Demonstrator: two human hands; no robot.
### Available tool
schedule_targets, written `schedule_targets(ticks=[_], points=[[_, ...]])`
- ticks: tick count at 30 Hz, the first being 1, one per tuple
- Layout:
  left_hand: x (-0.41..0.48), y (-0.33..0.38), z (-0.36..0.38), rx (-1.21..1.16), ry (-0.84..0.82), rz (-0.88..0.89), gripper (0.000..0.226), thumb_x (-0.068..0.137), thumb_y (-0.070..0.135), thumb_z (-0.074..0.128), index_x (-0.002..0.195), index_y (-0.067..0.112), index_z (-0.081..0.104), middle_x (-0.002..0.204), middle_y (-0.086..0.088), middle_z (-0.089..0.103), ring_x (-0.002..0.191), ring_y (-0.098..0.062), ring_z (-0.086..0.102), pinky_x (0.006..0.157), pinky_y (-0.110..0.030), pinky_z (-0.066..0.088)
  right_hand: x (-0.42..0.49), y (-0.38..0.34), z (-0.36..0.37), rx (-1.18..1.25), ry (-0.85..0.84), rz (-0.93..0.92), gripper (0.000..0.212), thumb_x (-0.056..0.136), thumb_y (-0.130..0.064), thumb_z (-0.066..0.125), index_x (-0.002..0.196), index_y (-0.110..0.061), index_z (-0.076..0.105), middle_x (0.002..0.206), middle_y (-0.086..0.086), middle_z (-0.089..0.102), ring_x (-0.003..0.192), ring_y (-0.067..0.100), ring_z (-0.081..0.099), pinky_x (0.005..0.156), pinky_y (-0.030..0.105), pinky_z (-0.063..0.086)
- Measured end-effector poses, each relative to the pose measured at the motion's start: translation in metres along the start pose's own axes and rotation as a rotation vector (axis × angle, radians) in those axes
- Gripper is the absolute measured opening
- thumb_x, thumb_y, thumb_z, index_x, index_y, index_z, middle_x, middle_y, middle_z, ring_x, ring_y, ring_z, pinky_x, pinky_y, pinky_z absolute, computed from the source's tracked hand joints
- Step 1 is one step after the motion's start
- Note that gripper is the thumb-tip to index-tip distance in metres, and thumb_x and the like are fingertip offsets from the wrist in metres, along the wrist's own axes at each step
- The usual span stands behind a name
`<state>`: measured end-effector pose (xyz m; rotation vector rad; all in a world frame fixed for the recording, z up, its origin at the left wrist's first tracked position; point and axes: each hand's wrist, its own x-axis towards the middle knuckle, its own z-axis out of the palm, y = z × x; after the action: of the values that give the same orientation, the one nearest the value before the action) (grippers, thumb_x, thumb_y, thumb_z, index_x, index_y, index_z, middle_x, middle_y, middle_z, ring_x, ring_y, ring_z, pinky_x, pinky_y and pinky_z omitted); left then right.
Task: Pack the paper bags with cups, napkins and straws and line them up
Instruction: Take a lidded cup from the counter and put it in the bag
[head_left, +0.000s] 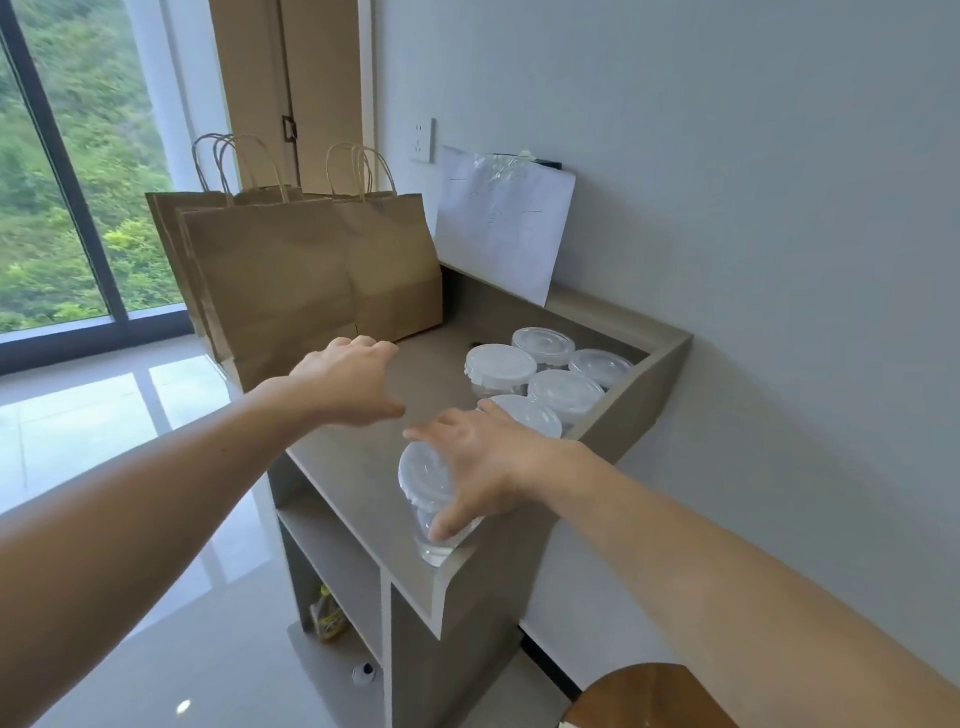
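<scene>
**Cup in the right hand, bags far-left: carry runs away and leftward**

Worktop (363, 467): grey, raised lip on the right and near edges, set against the wall on the right.

Paper bags (291, 280): brown, with handles, standing upright at the far-left end with their mouths up. At least three overlap and the exact count is unclear. The mouths look narrow and pressed nearly flat. What is inside cannot be seen.

White sheet (504, 223): leans on the wall behind the far-right corner.

Five lidded cups (550, 384): clear, upright, clustered at the far right and touching or nearly so.

Sixth cup (423, 475): upright in the near corner beside the lip, long axis vertical, apart from the cluster.

Right hand (488, 457): grips the sixth cup from the right. Its fingers (415, 434) reach over the lid and the thumb presses the near side wall.

Left hand: (343, 379) palm down, fingers loosely spread and holding nothing. It hovers just in front of the nearest bag, much nearer the bags than the right hand is.

Judgement: the bags lie far and left of the held cup, with their rims well above it. The cup likely needs lifting over a rim while the left hand spreads that mouth.

Napkins, straws: not seen in view.
</scene>
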<state>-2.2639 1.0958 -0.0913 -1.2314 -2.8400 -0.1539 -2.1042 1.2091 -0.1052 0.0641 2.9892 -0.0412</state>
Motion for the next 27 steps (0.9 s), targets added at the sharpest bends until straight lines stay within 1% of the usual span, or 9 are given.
schedule_targets(ticks=[2,6,8,11,16,18,20,24,27], points=[[0.005,0.002,-0.004,0.001,0.009,0.017,0.079,0.083,0.05,0.063,0.15,0.025,0.03,0.15,0.001,0.038,0.139,-0.025,0.031,0.102,-0.043,0.039,-0.001,-0.001,-0.003,0.052,0.041,0.004,0.098,0.066,-0.056,0.078,0.149,-0.036,0.03,0.131,-0.001,0.046,0.125,0.019,0.04,0.107,0.03,0.023],[0.016,0.012,-0.022,-0.042,0.053,0.057,0.082,0.085,0.059,0.062,0.152,0.024,0.029,0.153,0.0,0.036,0.141,-0.026,0.031,0.106,-0.044,0.038,-0.021,0.004,-0.034,0.346,0.176,0.032,0.089,0.068,-0.044,0.082,0.143,-0.042,0.035,0.126,-0.006,0.045,0.12,0.015,0.043,0.096,0.031,0.042],[0.023,0.023,-0.034,-0.055,0.082,0.087,0.08,0.086,0.059,0.06,0.152,0.024,0.031,0.154,0.0,0.036,0.141,-0.027,0.031,0.105,-0.045,0.037,-0.043,0.014,-0.056,0.469,0.266,0.036,0.088,0.067,-0.041,0.083,0.142,-0.042,0.036,0.127,-0.011,0.043,0.119,0.009,0.043,0.091,0.024,0.042],[0.033,0.051,-0.051,-0.069,0.12,0.165,0.073,0.084,0.054,0.063,0.146,0.025,0.038,0.147,-0.002,0.043,0.135,-0.029,0.037,0.096,-0.043,0.039,-0.087,0.033,-0.083,0.567,0.383,0.094,0.09,0.063,-0.044,0.086,0.14,-0.043,0.039,0.133,-0.017,0.043,0.125,0.0,0.042,0.094,0.019,0.038],[0.033,0.139,-0.063,-0.085,0.191,0.388,0.069,0.084,0.048,0.062,0.145,0.022,0.039,0.144,-0.006,0.046,0.13,-0.03,0.041,0.093,-0.045,0.042,-0.181,0.072,-0.096,0.488,0.529,0.289,0.095,0.045,-0.063,0.079,0.133,-0.051,0.046,0.111,-0.04,0.046,0.11,-0.024,0.042,0.085,0.01,0.038],[0.024,0.184,-0.057,-0.106,0.202,0.502,0.065,0.083,0.046,0.062,0.139,0.02,0.043,0.134,-0.006,0.05,0.123,-0.029,0.044,0.083,-0.04,0.041,-0.224,0.089,-0.087,0.471,0.547,0.405,0.094,0.041,-0.066,0.077,0.129,-0.054,0.047,0.115,-0.034,0.047,0.107,-0.023,0.044,0.08,0.011,0.039],[0.01,0.231,-0.044,-0.12,0.196,0.61,0.064,0.081,0.045,0.061,0.138,0.02,0.045,0.13,-0.005,0.052,0.122,-0.029,0.046,0.082,-0.038,0.04,-0.266,0.105,-0.07,0.477,0.546,0.523,0.093,0.041,-0.063,0.08,0.128,-0.055,0.047,0.118,-0.03,0.047,0.109,-0.019,0.045,0.083,0.015,0.04],[-0.027,0.323,0.002,-0.097,0.058,0.741,0.075,0.081,0.048,0.061,0.148,0.023,0.035,0.146,-0.004,0.044,0.134,-0.028,0.04,0.101,-0.042,0.04,-0.338,0.135,-0.017,0.452,0.479,0.732,0.092,0.054,-0.052,0.088,0.135,-0.049,0.043,0.125,-0.019,0.047,0.115,0.002,0.048,0.093,0.027,0.043],[-0.053,0.377,0.052,-0.073,-0.074,0.792,0.077,0.085,0.047,0.06,0.151,0.022,0.03,0.15,-0.003,0.042,0.136,-0.027,0.038,0.104,-0.044,0.041,-0.379,0.156,0.034,0.401,0.401,0.86,0.093,0.058,-0.055,0.084,0.139,-0.044,0.039,0.126,-0.016,0.043,0.113,0.009,0.046,0.09,0.031,0.043]])
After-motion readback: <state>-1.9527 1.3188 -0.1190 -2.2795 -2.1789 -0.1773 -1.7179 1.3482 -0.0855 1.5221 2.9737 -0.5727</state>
